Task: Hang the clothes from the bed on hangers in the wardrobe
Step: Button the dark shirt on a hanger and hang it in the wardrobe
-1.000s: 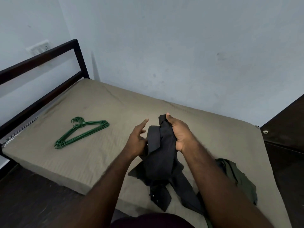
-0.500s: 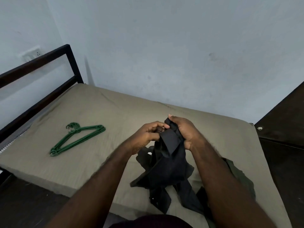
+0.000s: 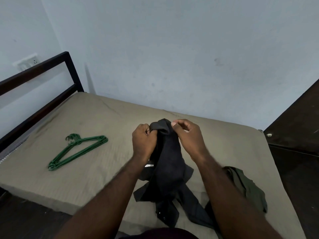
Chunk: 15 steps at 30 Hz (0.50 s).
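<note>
Gripping a black garment (image 3: 169, 166) at its bunched top with the left hand (image 3: 143, 142), fingers curled round the cloth. Pinching the same top edge with the right hand (image 3: 189, 140). Lifted above the near side of the bed (image 3: 86, 121), lower folds trailing on the mattress. Just right of it, a crumpled green garment (image 3: 246, 185). Well to the left, green hangers (image 3: 77, 150) lying flat.

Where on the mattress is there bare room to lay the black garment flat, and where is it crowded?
Bare mattress runs between the green hangers and the black garment, and along the far wall. Crowded: the near right corner, where the green garment lies beside the black one.
</note>
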Available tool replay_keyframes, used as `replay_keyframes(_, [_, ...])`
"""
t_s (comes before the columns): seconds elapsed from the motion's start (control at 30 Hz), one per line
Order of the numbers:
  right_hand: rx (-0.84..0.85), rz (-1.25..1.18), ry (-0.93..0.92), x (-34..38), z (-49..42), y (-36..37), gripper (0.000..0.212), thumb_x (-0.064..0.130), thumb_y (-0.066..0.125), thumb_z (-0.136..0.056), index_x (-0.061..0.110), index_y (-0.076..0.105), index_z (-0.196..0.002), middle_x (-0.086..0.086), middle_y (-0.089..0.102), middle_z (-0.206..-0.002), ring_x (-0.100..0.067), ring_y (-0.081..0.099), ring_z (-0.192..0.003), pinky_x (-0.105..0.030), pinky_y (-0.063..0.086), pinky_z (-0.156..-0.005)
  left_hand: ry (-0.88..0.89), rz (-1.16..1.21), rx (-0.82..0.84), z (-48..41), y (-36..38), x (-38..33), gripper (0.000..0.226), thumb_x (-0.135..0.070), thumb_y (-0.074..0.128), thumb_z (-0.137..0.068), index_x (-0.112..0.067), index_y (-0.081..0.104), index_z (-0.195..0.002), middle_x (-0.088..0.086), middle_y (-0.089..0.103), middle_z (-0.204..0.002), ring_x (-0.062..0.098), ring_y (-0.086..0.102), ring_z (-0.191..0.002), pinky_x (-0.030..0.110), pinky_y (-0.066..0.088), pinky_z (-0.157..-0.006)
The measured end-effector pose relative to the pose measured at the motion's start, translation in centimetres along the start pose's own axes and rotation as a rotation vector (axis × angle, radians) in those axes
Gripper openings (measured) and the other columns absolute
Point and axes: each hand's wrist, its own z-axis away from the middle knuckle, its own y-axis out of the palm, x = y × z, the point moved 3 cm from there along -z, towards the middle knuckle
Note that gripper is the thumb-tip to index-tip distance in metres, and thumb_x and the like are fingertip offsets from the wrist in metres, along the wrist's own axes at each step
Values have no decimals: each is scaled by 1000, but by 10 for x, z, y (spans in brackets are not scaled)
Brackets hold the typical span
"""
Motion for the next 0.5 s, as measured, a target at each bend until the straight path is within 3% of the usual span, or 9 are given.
replay_keyframes(0.1, [184,50,-59,11,10,15,28,52,66,-86,26,75,-89,12,72,-91,-1,66,-90,-24,52,-83,6,-4,-34,-3,-3,-4,38,-7,59,-80,-17,32,-56,-3,37,-57,9,32,-52,22,29,-49])
replay_keyframes(0.17, [235,108,-50,9,11,25,26,50,69,-84,25,73,-87,11,71,-84,-1,66,-81,-21,52,-75,49,-16,-35,-2,-4,-9,40,-2,58,-78,-19,30,-55,-3,37,-62,8,32,-53,17,29,-49])
replay_keyframes(0.3, [177,-18,1,3,1,33,12,28,73,-85,18,70,-89,1,73,-87,-18,69,-85,-43,56,-83,133,-163,30,-2,-8,-3,32,-5,63,-76,-17,37,-62,-1,42,-65,11,38,-56,24,33,-53])
replay_keyframes(0.37, [200,-18,-22,6,-6,35,5,18,72,-85,16,70,-90,0,73,-88,-19,69,-87,-44,55,-85,119,-149,142,-2,-11,6,21,-9,66,-78,-14,47,-85,0,52,-70,16,49,-61,32,43,-58])
replay_keyframes(0.43, [274,39,-65,12,-11,42,10,9,70,-84,16,69,-90,-2,73,-89,-19,69,-87,-41,54,-85,88,-105,285,1,-14,11,40,-13,65,-81,-17,45,-115,0,61,-78,17,61,-69,38,52,-63])
replay_keyframes(0.5, [389,126,-100,21,-14,53,23,-3,61,-80,15,69,-92,-2,72,-90,-16,67,-86,-34,53,-82,60,-90,335,2,-19,15,54,-16,64,-77,-21,43,-127,-1,66,-86,14,66,-78,41,56,-69])
